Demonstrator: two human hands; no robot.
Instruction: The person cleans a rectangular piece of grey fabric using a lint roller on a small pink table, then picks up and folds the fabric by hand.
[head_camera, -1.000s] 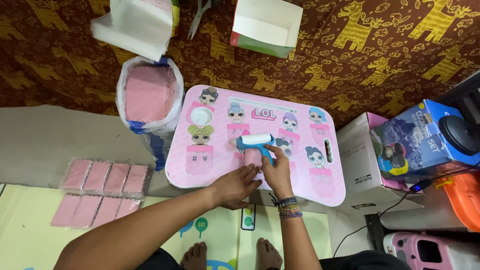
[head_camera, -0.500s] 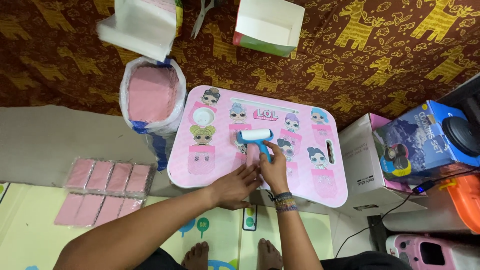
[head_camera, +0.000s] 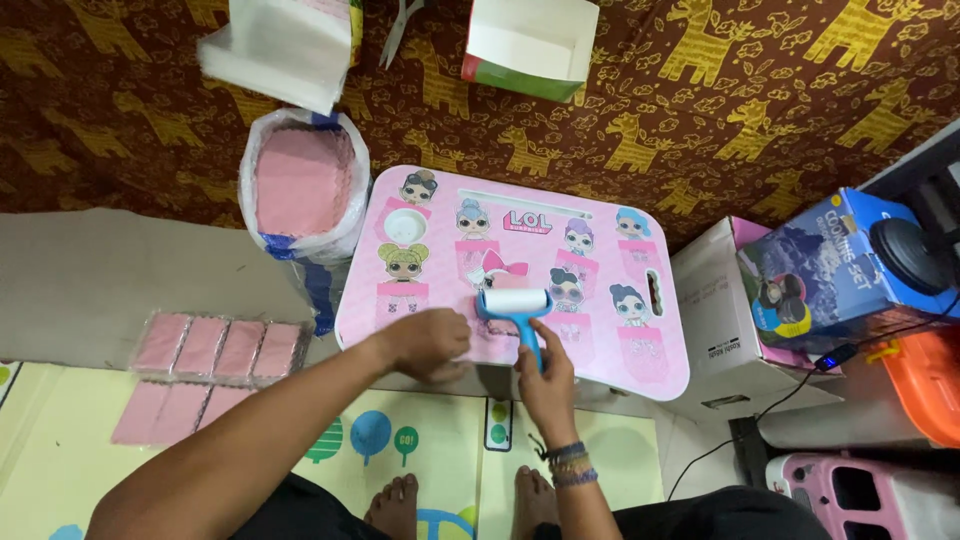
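Right now the right hand (head_camera: 543, 380) grips the blue roller (head_camera: 516, 310); the left hand (head_camera: 428, 343) rests flat just beside it.

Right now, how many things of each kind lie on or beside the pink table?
Small roller with blue handle: 1
Pink lap table: 1
White bag of pink sheets: 1
Clear packs of pink sheets: 4
Total: 7
The right hand grips the roller; the left hand presses flat on the table.

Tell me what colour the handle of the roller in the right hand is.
Blue. The roller has a blue frame and handle with a white drum, gripped by the right hand; the head view shows it.
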